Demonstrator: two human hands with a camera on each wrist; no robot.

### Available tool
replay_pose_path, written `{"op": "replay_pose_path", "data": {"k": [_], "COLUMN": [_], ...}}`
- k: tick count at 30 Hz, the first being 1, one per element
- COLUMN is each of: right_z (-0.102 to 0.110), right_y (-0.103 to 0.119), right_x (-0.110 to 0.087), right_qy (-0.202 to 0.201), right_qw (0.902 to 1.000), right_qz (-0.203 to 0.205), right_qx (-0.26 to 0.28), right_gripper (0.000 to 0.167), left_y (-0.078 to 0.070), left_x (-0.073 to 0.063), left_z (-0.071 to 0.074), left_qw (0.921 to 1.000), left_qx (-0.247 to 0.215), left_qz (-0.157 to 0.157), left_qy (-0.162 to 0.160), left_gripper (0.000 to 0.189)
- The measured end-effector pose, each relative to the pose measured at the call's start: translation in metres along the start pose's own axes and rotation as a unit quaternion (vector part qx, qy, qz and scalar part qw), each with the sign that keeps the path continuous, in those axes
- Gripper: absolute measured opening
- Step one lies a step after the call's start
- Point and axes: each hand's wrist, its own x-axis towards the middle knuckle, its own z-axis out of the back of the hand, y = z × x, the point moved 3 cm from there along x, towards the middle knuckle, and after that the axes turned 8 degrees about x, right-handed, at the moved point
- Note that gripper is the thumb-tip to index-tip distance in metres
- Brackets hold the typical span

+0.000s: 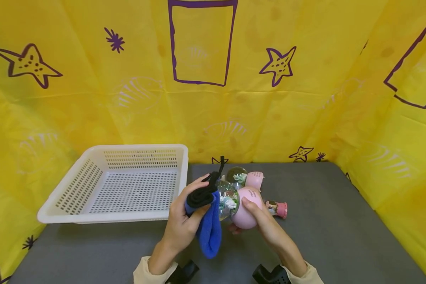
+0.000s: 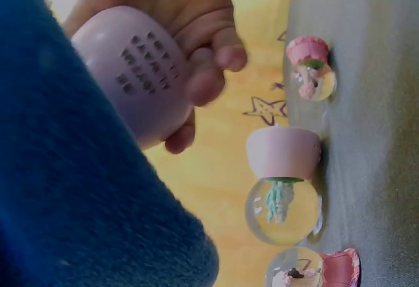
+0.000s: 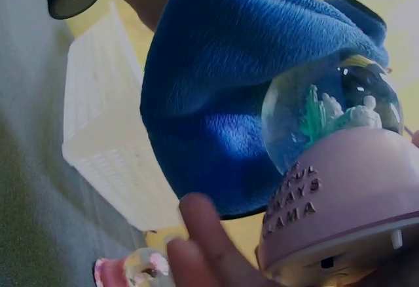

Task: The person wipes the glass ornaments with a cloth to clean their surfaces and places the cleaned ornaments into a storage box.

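My left hand (image 1: pixel 181 225) grips a folded blue cloth (image 1: pixel 210 236) with black edging, and the cloth hangs down below the fingers. In my right hand (image 1: pixel 266 225) is a snow globe (image 1: pixel 247 215), held by its rounded pink base and tilted so the clear ball faces the cloth. White and green figures show inside the ball in the right wrist view, where the cloth (image 3: pixel 216 116) spreads right behind it. Raised lettering marks the base (image 2: pixel 131 64). Just beyond the hands, a second pink-based snow globe (image 1: pixel 254 180) lies on its side.
A white perforated plastic basket (image 1: pixel 110 218) stands left on the grey table (image 1: pixel 326 228). Right of the hands lies a small snow globe with a frilled pink base (image 1: pixel 281 210). Another small snow globe (image 2: pixel 342 268) appears in the left wrist view. Yellow patterned fabric (image 1: pixel 206 114) walls the table.
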Motion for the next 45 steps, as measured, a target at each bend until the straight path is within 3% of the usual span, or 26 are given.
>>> {"op": "replay_pose_path", "data": {"k": [4,9,12,19,27,30,37,41,45], "right_z": [0.002,0.004,0.005,0.001,0.0,0.002,0.004,0.002,0.002], "right_y": [0.002,0.003,0.004,0.001,-0.001,0.0,0.003,0.007,0.011], "right_x": [-0.001,0.0,-0.001,-0.001,0.002,0.002,0.0,-0.001,-0.003], "right_qy": [-0.035,-0.107,-0.134,-0.117,-0.112,-0.117,-0.105,-0.084,-0.035], "right_qw": [0.9988,0.9931,0.9882,0.9856,0.9819,0.9727,0.9285,0.9119,0.8984], "right_qz": [-0.01,-0.009,-0.003,0.03,0.064,0.105,0.246,0.3,0.36], "right_qx": [-0.033,-0.046,-0.074,-0.118,-0.139,-0.17,-0.258,-0.267,-0.249], "right_gripper": [0.053,0.049,0.048,0.047,0.062,0.066,0.073,0.074,0.074], "left_y": [0.0,-0.002,-0.003,-0.009,-0.009,-0.008,-0.003,-0.001,0.0], "left_x": [0.002,-0.001,-0.004,-0.003,-0.002,-0.003,-0.005,-0.004,-0.005], "left_z": [0.002,-0.003,-0.006,-0.006,-0.006,-0.006,-0.005,-0.004,-0.005], "left_qw": [0.9993,0.993,0.9885,0.983,0.9683,0.965,0.9579,0.9555,0.9525], "left_qx": [-0.021,0.012,0.043,0.13,0.203,0.207,0.189,0.151,0.089], "left_qz": [0.028,0.06,0.062,0.041,0.091,0.113,0.161,0.19,0.218], "left_qy": [0.015,0.101,0.131,0.123,0.114,0.116,0.143,0.167,0.193], "left_gripper": [0.05,0.069,0.081,0.091,0.093,0.087,0.075,0.07,0.064]}}
